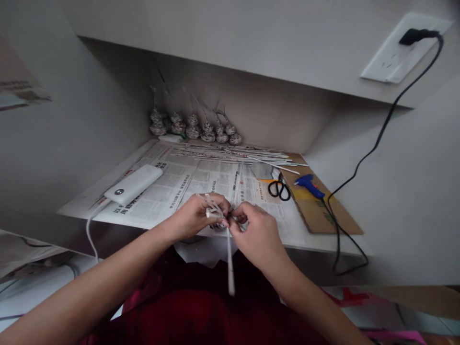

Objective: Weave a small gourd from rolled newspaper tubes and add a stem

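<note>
In the head view, a small woven bundle of rolled newspaper tubes [220, 221] is pinched at the near edge of the newspaper-covered surface [172, 191], the grip of the left hand [196, 215] and right hand [257, 230] closed on it. Most of it is hidden by fingers. One pale tube [230, 261] hangs down, blurred. The newsprint cannot be read. Black-handled scissors [279, 188] lie toward the right edge.
</note>
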A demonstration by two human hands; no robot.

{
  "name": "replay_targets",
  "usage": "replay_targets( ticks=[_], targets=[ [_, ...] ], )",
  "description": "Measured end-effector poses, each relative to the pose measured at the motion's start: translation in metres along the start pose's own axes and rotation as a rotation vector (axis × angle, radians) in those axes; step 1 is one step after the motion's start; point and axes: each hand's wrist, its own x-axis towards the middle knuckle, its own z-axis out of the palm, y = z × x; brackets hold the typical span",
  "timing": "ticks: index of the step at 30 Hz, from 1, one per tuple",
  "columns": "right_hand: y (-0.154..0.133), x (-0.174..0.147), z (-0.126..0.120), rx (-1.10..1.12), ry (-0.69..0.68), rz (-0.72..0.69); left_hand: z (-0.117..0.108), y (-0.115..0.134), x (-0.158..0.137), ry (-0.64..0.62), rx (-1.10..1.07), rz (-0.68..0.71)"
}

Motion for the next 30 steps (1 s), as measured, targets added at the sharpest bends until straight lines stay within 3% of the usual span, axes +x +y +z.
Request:
replay_targets(
  ticks=[4, 7, 11, 14, 20, 25, 30],
  targets=[
    [0.0, 0.001, 0.003, -0.005, 0.013, -0.004, -0.001, 0.002, 0.0, -0.027, -0.028, 0.017],
    [0.0, -0.003, 0.003, 0.047, 0.009, -0.102, -0.002, -0.001, 0.0, 0.0, -0.061, -0.009],
    [0.001, -0.006, -0.006, 0.146, -0.111, -0.196, -0.002, -0.005, -0.002, 0.077, -0.078, -0.055],
    [0.003, -0.005, -0.013, 0.179, -0.157, -0.175, -0.003, -0.006, -0.002, 0.067, -0.065, -0.074],
    [0.003, -0.001, -0.014, 0.253, -0.1, -0.037, -0.003, -0.004, -0.001, 0.027, -0.089, -0.105],
    [0.002, -0.001, -0.012, 0.168, -0.08, -0.051, -0.003, -0.004, -0.001, 0.004, -0.114, -0.088],
    [0.001, -0.003, -0.014, 0.096, -0.158, -0.151, -0.003, -0.005, 0.0, 0.017, -0.11, -0.069]
  ],
)
